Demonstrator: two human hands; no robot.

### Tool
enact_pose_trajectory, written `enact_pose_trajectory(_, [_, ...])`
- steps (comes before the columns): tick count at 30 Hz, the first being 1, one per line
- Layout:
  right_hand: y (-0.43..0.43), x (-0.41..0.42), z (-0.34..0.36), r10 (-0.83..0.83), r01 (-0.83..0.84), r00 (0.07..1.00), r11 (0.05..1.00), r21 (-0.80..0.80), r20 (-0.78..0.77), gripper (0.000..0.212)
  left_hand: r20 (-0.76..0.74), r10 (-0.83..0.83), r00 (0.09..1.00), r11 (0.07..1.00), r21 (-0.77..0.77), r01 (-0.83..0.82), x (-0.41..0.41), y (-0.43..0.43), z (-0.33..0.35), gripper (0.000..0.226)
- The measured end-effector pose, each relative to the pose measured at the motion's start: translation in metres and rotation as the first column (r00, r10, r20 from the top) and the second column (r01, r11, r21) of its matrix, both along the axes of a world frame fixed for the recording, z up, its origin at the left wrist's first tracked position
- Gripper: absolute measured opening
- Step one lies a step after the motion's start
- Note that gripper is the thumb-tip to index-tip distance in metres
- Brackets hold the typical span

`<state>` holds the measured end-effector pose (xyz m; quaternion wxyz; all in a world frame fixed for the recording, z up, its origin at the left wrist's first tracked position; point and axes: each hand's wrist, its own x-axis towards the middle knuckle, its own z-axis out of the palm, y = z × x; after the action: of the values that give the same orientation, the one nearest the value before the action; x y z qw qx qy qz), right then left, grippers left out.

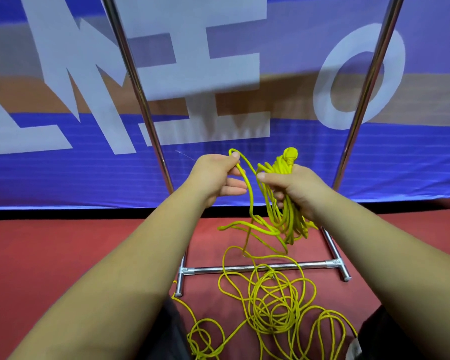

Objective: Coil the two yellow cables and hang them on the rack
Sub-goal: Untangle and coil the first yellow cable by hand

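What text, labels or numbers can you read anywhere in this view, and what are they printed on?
"O": a large white letter on the blue banner behind the rack, at right; it could be a zero.
Other large white characters to its left on the same banner: cropped by the frame and cut by a rack pole, so not readable as a word.
Yellow cable, rack tubes, red floor: no lettering visible.

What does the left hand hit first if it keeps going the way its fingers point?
Likely the bundle of coiled cable held in the right hand; the left hand points right toward it, though depth is unclear.
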<state>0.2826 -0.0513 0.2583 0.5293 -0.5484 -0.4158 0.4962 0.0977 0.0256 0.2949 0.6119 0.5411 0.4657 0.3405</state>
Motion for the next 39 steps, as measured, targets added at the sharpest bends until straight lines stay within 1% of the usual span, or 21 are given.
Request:
enact_pose_trajectory(3, [0.000,-0.007,-0.009,0.095,-0.093,0.992,0.995,-0.032,0.083,0.043,0.078,0.035,0.996,0.999,-0.040,-0.032,0.001,0.001,-0.001,0.040])
enact_pose_trajectory(5, [-0.001,-0.013,-0.011,0.145,-0.141,0.977,0.989,-0.039,0.156,0.049,0.126,0.042,0.991,0.997,-0.076,-0.033,0.001,0.001,-0.002,0.038])
enact_pose_trajectory(7, [-0.001,-0.019,-0.012,0.141,-0.135,0.961,0.990,-0.041,0.238,0.050,0.165,0.030,0.986,0.995,-0.100,-0.013,0.002,-0.001,-0.002,0.032])
enact_pose_trajectory(9, [0.000,-0.022,-0.014,0.101,-0.091,0.960,0.995,-0.049,0.260,0.047,0.162,-0.008,0.987,0.994,-0.106,0.025,0.002,-0.001,-0.002,0.032])
enact_pose_trajectory(10, [0.001,-0.022,-0.015,0.082,-0.068,0.966,0.996,-0.063,0.246,0.042,0.126,-0.042,0.991,0.993,-0.100,0.054,0.002,-0.002,-0.002,0.034])
enact_pose_trajectory(11, [0.002,-0.022,-0.017,0.063,-0.047,0.972,0.996,-0.077,0.225,0.034,0.055,-0.087,0.995,0.992,-0.086,0.092,0.001,-0.003,-0.002,0.036])
enact_pose_trajectory(12, [0.002,-0.022,-0.017,0.049,-0.032,0.980,0.996,-0.088,0.195,0.025,-0.052,-0.144,0.988,0.988,-0.057,0.141,0.000,-0.003,-0.003,0.037])
enact_pose_trajectory(14, [0.002,-0.022,-0.018,0.025,-0.010,0.989,0.995,-0.103,0.145,0.016,-0.275,-0.256,0.927,0.962,0.020,0.272,-0.004,-0.002,-0.008,0.043])
enact_pose_trajectory(16, [0.001,-0.022,-0.019,0.007,0.007,0.993,0.994,-0.110,0.120,0.015,-0.415,-0.327,0.849,0.921,0.059,0.384,-0.007,-0.003,-0.012,0.058])
enact_pose_trajectory(18, [0.001,-0.022,-0.022,-0.027,0.039,0.995,0.992,-0.122,0.097,0.023,-0.510,-0.323,0.797,0.899,0.097,0.426,-0.008,-0.006,-0.015,0.068])
enact_pose_trajectory(20, [0.003,-0.022,-0.021,-0.070,0.078,0.996,0.987,-0.141,0.062,0.026,-0.578,-0.284,0.765,0.876,0.168,0.453,-0.008,-0.009,-0.016,0.065])
enact_pose_trajectory(22, [0.007,-0.021,-0.019,-0.135,0.133,0.991,0.979,-0.155,-0.002,0.023,-0.581,-0.265,0.769,0.861,0.216,0.461,-0.007,-0.009,-0.016,0.059])
enact_pose_trajectory(24, [0.011,-0.017,-0.016,-0.222,0.206,0.972,0.962,-0.179,-0.073,0.021,-0.561,-0.311,0.767,0.845,0.206,0.494,-0.011,-0.005,-0.013,0.047])
enact_pose_trajectory(25, [0.013,-0.015,-0.016,-0.265,0.242,0.959,0.950,-0.197,-0.101,0.021,-0.562,-0.356,0.746,0.827,0.183,0.532,-0.015,-0.002,-0.010,0.040])
enact_pose_trajectory(27, [0.017,-0.006,-0.017,-0.339,0.306,0.933,0.924,-0.228,-0.124,0.022,-0.596,-0.448,0.666,0.765,0.130,0.631,-0.026,0.003,-0.005,0.031])
enact_pose_trajectory(29, [0.020,0.002,-0.020,-0.390,0.355,0.913,0.903,-0.243,-0.116,0.014,-0.691,-0.473,0.547,0.695,0.089,0.714,-0.036,0.009,-0.003,0.028])
enact_pose_trajectory(31, [0.021,0.009,-0.022,-0.436,0.398,0.893,0.881,-0.254,-0.114,0.004,-0.824,-0.419,0.382,0.648,0.024,0.761,-0.045,0.018,-0.007,0.029])
enact_pose_trajectory(33, [0.020,0.015,-0.022,-0.470,0.427,0.874,0.864,-0.266,-0.123,0.010,-0.901,-0.362,0.239,0.640,-0.053,0.767,-0.054,0.025,-0.014,0.032])
enact_pose_trajectory(35, [0.019,0.019,-0.020,-0.491,0.442,0.858,0.854,-0.274,-0.149,0.011,-0.922,-0.346,0.172,0.661,-0.110,0.742,-0.060,0.032,-0.023,0.034])
enact_pose_trajectory(37, [0.019,0.022,-0.017,-0.489,0.426,0.847,0.859,-0.284,-0.209,0.011,-0.935,-0.326,0.141,0.694,-0.135,0.707,-0.063,0.037,-0.032,0.036])
enact_pose_trajectory(39, [0.018,0.023,-0.012,-0.462,0.380,0.831,0.878,-0.291,-0.309,0.006,-0.938,-0.326,0.121,0.723,-0.165,0.671,-0.062,0.039,-0.041,0.039])
